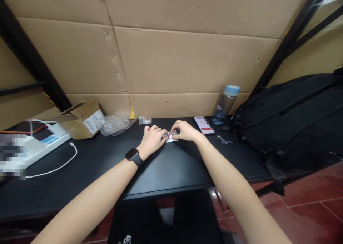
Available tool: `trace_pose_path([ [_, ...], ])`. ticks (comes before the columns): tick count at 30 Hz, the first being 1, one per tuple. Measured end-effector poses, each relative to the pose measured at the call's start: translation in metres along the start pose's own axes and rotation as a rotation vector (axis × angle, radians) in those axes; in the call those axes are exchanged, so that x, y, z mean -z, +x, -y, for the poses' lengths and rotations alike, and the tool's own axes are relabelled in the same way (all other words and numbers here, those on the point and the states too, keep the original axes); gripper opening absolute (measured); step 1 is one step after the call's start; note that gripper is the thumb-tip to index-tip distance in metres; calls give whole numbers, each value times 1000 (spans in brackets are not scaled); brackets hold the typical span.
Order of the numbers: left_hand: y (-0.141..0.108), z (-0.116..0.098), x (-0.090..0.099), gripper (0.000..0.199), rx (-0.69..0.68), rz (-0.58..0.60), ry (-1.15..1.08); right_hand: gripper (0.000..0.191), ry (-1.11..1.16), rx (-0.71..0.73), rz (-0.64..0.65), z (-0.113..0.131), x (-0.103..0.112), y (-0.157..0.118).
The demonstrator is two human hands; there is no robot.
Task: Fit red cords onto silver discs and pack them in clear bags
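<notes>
A small clear plastic packet point(170, 137) with something silvery and red inside lies at the middle of the black table, between my hands. My left hand point(152, 139), with a dark watch on its wrist, pinches the packet's left edge. On the other side, the thumb and fingers of my right hand point(184, 130) close on its right edge. What exactly the packet contains is too small to make out. A similar clear packet point(145, 120) lies behind my left hand, near the cardboard wall.
To the left are an opened cardboard box point(80, 120), crumpled clear plastic bags point(116, 123) and a white power strip point(45, 147) with a white cable point(56, 170). A phone point(204, 125), a keychain point(224, 140), a water bottle point(225, 106) and a black backpack point(292, 119) are on the right.
</notes>
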State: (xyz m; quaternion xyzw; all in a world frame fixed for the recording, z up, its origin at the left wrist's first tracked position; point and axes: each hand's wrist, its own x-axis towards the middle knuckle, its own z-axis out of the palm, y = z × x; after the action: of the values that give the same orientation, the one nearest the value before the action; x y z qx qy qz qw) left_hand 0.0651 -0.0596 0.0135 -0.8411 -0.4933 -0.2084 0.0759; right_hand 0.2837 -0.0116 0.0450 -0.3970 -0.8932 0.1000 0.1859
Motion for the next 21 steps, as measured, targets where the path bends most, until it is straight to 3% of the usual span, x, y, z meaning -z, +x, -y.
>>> trace_pose_path([
  [7,1,1,1,30,7,-38,55,26,-109,-96,11,1,-12,2],
  [13,3,43,25,22,321,-218,94,19,-395,-197,-58,3,-26,17],
  [17,2,64,31,19,396,-195,80,35,-453,-196,9,2,-38,29],
  [21,3,60,21,20,338,-154,67,46,-466,-184,-18,2,-43,36],
])
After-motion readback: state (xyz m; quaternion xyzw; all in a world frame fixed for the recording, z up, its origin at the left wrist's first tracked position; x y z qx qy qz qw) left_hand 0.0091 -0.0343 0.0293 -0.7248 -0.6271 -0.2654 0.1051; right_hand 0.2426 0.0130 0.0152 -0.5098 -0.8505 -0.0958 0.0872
